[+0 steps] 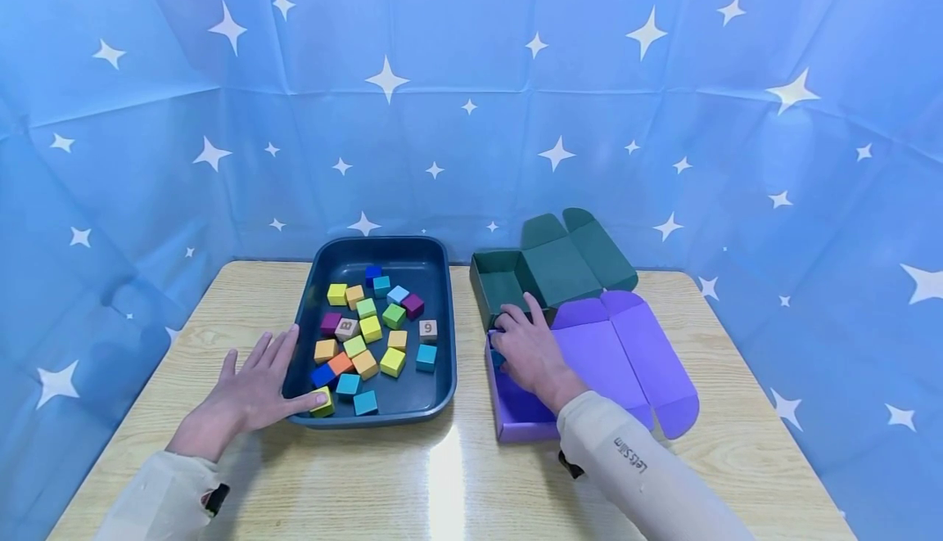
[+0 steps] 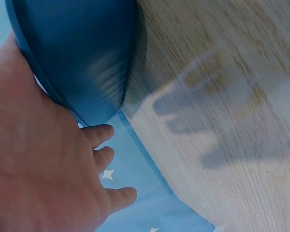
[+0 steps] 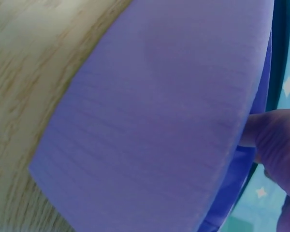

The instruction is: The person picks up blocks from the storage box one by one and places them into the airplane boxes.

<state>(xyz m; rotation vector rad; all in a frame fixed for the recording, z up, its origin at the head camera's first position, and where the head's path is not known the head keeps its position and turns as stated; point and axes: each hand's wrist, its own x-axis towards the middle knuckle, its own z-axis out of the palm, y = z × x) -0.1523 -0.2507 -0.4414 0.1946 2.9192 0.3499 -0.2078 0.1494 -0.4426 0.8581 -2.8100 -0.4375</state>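
Note:
My left hand [image 1: 250,389] lies spread along the left rim of a dark blue tray [image 1: 435,406], its thumb reaching over the near-left corner to a yellow cube [image 1: 324,403]. From the left wrist view, the palm and straight fingers are against the tray's outer side [image 2: 82,58]. My right hand [image 1: 530,353] reaches with bent fingers into the far-left part of an open purple box [image 1: 526,433]. Beside its thumb side shows a dark teal cube [image 1: 497,358], partly hidden; whether the fingers grip it is unclear. The box wall [image 3: 150,121] hides the fingertips in the right wrist view.
Several coloured cubes [image 1: 371,328] lie scattered in the tray, two wooden ones bearing characters, such as the "9" cube [image 1: 428,330]. Behind the purple box stands an open green box [image 1: 501,283]. Both lids fold out rightward over the wooden table [image 1: 354,484]. A starry blue cloth [image 1: 471,132] hangs behind.

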